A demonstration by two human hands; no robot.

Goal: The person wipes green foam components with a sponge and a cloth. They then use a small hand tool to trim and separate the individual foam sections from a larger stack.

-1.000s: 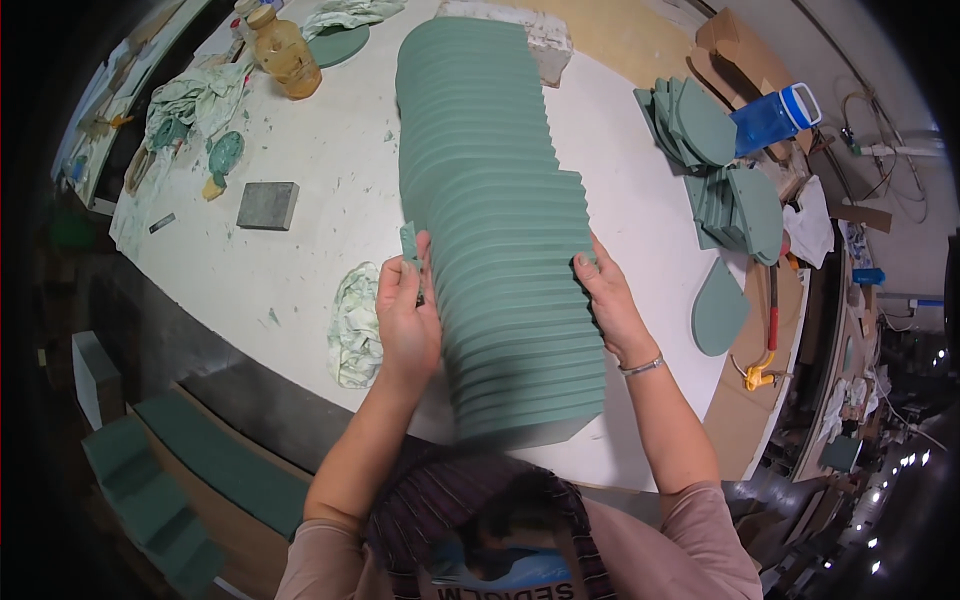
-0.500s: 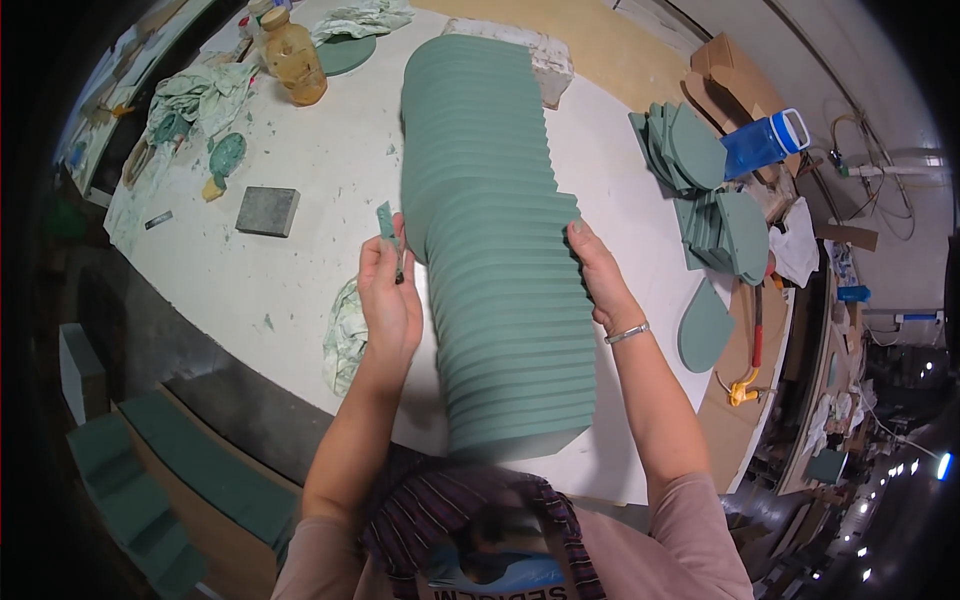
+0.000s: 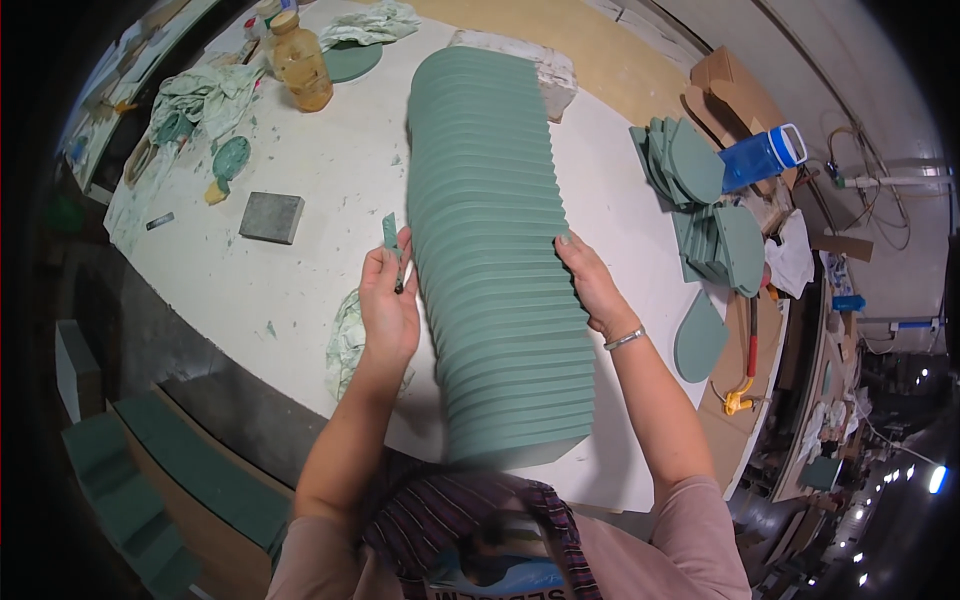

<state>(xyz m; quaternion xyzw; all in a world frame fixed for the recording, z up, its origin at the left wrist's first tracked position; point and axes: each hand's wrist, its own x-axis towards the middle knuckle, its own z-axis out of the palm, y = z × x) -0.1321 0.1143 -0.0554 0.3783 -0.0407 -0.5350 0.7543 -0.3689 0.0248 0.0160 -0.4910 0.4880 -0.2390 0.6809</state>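
Observation:
A long row of green rounded slabs (image 3: 500,270), set face to face, runs from near my body to the far side of the white table. Along its left side my left hand (image 3: 389,300) is closed on a small green-smeared scraper (image 3: 391,232), a narrow strip with a dark end, pinched upright between thumb and fingers. My right hand (image 3: 592,285) lies against the right side of the row, fingers stretched and touching the slab edges; some fingertips are hidden. A crumpled pale cloth (image 3: 347,345) lies beside my left forearm. Behind the row's far end sits a whitish block (image 3: 557,80).
On the left of the table are a grey block (image 3: 271,218), a brownish jar (image 3: 301,65), rags (image 3: 205,100) and green crumbs. To the right stand stacks of green teardrop slabs (image 3: 735,250), a loose slab (image 3: 701,338), a blue bottle (image 3: 760,158) and a red-and-yellow tool (image 3: 740,398).
The step midway along the row has gone, and the slabs now line up more evenly. My right hand has shifted slightly left with them; my left hand still holds the scraper.

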